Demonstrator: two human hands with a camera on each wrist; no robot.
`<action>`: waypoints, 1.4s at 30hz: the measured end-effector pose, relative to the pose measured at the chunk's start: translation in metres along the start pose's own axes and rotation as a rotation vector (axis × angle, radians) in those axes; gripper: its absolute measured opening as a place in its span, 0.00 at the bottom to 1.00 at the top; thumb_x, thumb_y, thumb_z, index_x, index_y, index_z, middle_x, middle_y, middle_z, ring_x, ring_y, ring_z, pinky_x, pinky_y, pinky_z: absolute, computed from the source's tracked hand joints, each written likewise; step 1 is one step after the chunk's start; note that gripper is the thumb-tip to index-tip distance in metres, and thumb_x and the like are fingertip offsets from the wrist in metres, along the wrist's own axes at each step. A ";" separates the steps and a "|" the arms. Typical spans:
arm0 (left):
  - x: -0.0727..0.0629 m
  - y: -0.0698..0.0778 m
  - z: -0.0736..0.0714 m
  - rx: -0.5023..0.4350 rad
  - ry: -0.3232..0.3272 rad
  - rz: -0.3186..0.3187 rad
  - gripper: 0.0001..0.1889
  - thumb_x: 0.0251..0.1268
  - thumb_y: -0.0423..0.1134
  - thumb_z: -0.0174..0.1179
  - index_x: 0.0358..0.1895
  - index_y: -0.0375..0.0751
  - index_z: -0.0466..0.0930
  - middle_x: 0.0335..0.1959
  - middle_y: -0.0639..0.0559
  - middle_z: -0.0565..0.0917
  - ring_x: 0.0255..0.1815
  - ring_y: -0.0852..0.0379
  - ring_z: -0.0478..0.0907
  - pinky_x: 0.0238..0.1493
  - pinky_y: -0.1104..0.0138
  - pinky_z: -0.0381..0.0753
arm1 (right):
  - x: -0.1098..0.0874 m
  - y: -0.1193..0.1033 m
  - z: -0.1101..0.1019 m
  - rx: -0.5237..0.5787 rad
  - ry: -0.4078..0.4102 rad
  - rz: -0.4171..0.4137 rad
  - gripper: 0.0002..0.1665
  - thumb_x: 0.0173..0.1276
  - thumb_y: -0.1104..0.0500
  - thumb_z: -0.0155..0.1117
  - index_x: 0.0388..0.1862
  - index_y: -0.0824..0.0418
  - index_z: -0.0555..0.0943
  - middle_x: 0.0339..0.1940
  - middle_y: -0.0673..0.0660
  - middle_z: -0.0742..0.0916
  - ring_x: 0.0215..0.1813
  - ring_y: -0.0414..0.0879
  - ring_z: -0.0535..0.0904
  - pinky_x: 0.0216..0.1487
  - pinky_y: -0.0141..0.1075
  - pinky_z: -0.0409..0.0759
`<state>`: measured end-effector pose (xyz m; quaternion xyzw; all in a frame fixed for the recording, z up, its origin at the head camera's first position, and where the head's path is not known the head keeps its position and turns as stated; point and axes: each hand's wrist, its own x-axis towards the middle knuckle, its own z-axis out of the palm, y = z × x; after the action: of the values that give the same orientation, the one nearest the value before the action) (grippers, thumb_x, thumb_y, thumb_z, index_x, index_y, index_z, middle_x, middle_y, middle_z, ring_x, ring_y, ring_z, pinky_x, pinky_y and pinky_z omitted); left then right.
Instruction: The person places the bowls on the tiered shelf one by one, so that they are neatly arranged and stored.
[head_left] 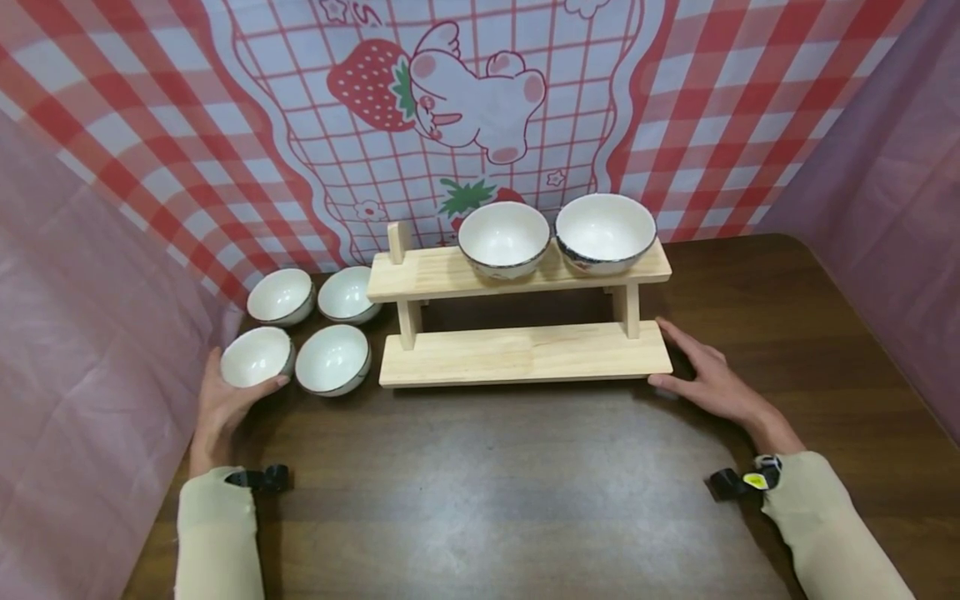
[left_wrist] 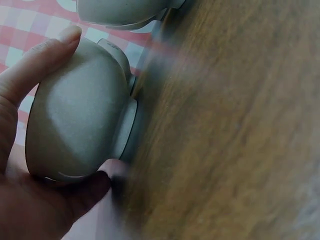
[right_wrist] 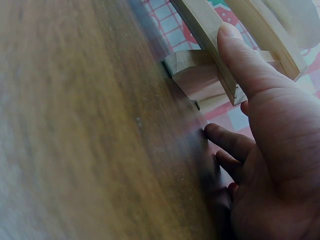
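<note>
My left hand (head_left: 225, 404) grips a small white bowl (head_left: 257, 358), the front left one in a group of several on the table. In the left wrist view, thumb and fingers (left_wrist: 90, 192) lie on opposite sides of the bowl's outer wall, near its dark rim. At the other side, my right hand (head_left: 712, 379) holds the right end of a two-tier wooden shelf (head_left: 525, 354). Its thumb (right_wrist: 245, 55) presses the lower board's front edge, while the index finger reaches the back corner, partly hidden in the right wrist view. Other fingers rest low by the tabletop.
Two larger bowls, one in the middle (head_left: 504, 237) and one at the right (head_left: 604, 232), stand on the upper board. Another small bowl (head_left: 333, 360) sits beside the held one, close to the shelf's left end. A checked cloth (head_left: 712, 125) hangs behind the brown table (head_left: 480, 483).
</note>
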<state>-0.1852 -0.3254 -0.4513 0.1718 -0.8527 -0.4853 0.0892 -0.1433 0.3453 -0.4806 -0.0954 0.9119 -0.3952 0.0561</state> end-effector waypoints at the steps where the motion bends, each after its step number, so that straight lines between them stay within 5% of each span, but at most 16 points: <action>1: 0.000 0.000 0.000 0.004 0.006 -0.002 0.58 0.47 0.29 0.75 0.80 0.36 0.45 0.72 0.34 0.64 0.66 0.43 0.64 0.68 0.63 0.64 | 0.000 0.000 0.000 -0.001 0.002 -0.003 0.55 0.67 0.50 0.70 0.84 0.52 0.48 0.82 0.67 0.57 0.80 0.72 0.52 0.69 0.74 0.55; 6: -0.002 -0.001 0.001 0.000 0.036 0.019 0.55 0.46 0.28 0.74 0.79 0.35 0.50 0.70 0.32 0.68 0.64 0.44 0.66 0.62 0.68 0.65 | 0.000 -0.001 0.000 -0.004 0.005 -0.008 0.55 0.67 0.50 0.70 0.83 0.53 0.48 0.82 0.67 0.58 0.80 0.72 0.53 0.69 0.74 0.56; 29: -0.005 -0.007 -0.001 -0.059 0.080 -0.056 0.58 0.48 0.30 0.74 0.81 0.39 0.45 0.79 0.34 0.57 0.73 0.40 0.59 0.79 0.54 0.58 | -0.001 -0.001 0.000 0.007 0.005 -0.015 0.55 0.66 0.51 0.70 0.83 0.53 0.48 0.82 0.67 0.58 0.80 0.72 0.53 0.69 0.73 0.56; 42: -0.010 0.004 -0.010 -0.030 0.098 -0.058 0.57 0.48 0.33 0.75 0.81 0.42 0.48 0.78 0.37 0.62 0.70 0.44 0.63 0.75 0.60 0.62 | -0.001 -0.001 -0.001 0.010 -0.008 0.002 0.55 0.67 0.50 0.70 0.84 0.51 0.48 0.83 0.67 0.57 0.80 0.71 0.51 0.70 0.74 0.54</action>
<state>-0.1735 -0.3274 -0.4425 0.2185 -0.8346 -0.4914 0.1194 -0.1425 0.3453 -0.4789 -0.0959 0.9098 -0.3993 0.0607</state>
